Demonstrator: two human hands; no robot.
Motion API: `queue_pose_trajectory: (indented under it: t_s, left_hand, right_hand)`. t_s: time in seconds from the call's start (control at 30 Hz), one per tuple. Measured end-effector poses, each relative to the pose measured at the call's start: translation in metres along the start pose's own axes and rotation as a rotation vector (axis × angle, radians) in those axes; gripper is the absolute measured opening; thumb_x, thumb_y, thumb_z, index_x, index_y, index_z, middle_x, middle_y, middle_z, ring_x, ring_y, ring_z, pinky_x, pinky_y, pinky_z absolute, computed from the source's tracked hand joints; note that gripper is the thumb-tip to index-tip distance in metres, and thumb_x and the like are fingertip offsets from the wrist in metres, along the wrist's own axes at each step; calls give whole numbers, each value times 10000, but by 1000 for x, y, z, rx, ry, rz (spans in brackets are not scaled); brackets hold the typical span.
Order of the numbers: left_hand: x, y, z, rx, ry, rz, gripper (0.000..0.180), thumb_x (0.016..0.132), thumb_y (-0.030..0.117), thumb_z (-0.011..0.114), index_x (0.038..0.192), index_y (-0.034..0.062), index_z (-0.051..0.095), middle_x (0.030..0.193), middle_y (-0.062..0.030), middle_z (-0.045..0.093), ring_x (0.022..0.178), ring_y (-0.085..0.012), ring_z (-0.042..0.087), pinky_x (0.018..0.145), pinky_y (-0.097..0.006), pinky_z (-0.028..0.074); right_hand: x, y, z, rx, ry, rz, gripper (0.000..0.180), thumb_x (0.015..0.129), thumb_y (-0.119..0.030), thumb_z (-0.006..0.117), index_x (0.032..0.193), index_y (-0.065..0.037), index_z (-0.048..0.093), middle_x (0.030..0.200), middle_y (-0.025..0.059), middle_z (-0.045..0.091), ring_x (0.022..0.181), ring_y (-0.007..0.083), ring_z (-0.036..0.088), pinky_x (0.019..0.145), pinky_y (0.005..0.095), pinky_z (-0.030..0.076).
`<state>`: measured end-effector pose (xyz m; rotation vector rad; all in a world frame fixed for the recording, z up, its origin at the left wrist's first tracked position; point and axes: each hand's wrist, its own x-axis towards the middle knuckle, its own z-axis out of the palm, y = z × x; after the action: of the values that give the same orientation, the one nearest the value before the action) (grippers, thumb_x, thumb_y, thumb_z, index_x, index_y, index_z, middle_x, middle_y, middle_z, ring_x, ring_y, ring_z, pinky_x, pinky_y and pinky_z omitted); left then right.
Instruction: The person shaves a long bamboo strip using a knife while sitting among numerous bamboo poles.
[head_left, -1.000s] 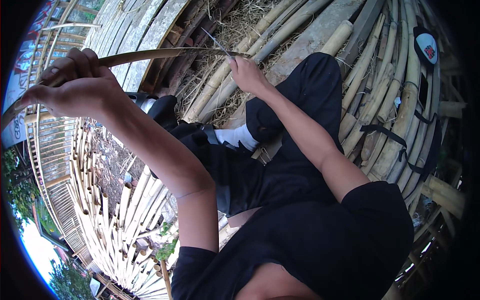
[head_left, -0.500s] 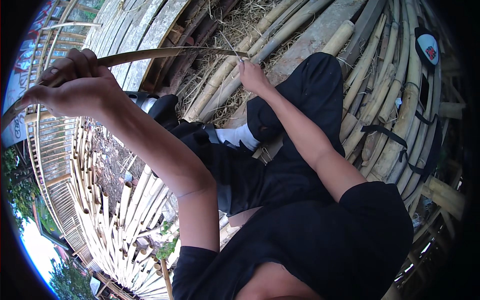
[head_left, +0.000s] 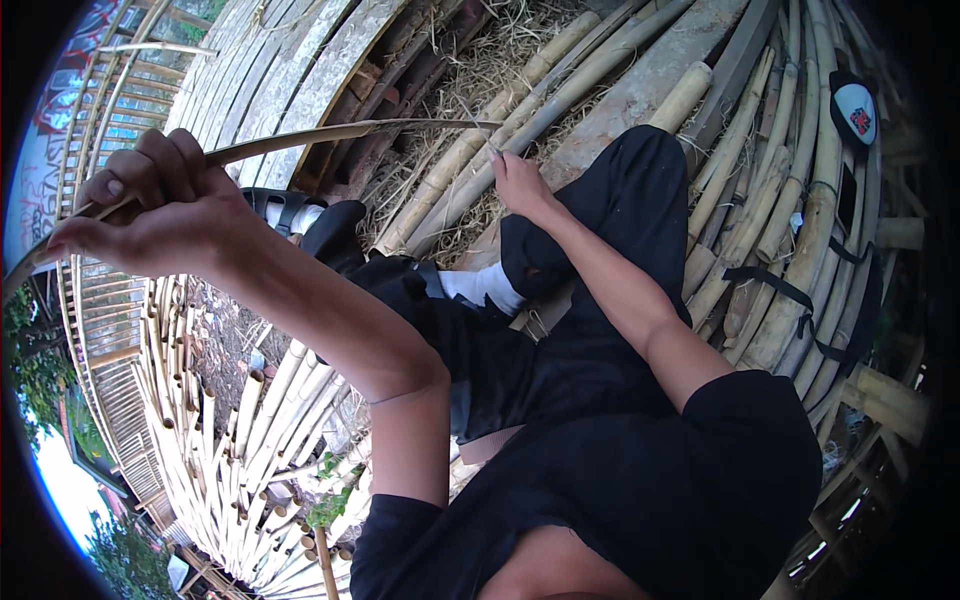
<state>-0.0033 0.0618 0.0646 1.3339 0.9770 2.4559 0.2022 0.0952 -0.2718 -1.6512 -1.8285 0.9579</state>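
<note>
My left hand [head_left: 165, 205] is raised at the left and closed around a long thin bamboo strip [head_left: 330, 133]. The strip bends across the top of the view toward my right hand [head_left: 518, 182]. That hand is stretched forward over my black-trousered knee, and its fingers pinch the far end of the strip together with what looks like a thin blade; I cannot tell the tool for certain. Dry straw [head_left: 480, 75] lies just beyond the right hand.
Thick bamboo poles [head_left: 780, 210] lie stacked at the right, with a black strap [head_left: 800, 300] and a black and white cap [head_left: 856, 108] on them. Flat split bamboo slats [head_left: 290, 70] curve overhead. A rack of thin bamboo sticks [head_left: 230, 430] stands at the lower left.
My right hand has slid slightly farther along the strip toward its far end. My left hand keeps its grip in much the same place.
</note>
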Motion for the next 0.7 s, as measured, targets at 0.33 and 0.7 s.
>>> queue_pose_trajectory:
  t_s: [0.33, 0.7]
  left_hand:
    - [4, 70, -47, -357, -166, 93, 554, 842, 648, 453, 590, 156, 423, 453, 64, 216, 378, -48, 161, 347, -205, 139]
    - [-3, 69, -32, -42, 109, 198, 590, 893, 599, 365, 514, 209, 137, 434, 52, 121, 389, -60, 122, 362, -208, 122]
  right_hand:
    - [3, 9, -10, 42, -68, 57, 369, 942, -286, 390, 838, 31, 546, 718, 307, 575, 741, 471, 567, 682, 550, 435]
    - [-40, -37, -19, 27, -156, -55, 419, 939, -341, 399, 820, 28, 558, 772, 285, 588, 793, 461, 564, 717, 525, 434]
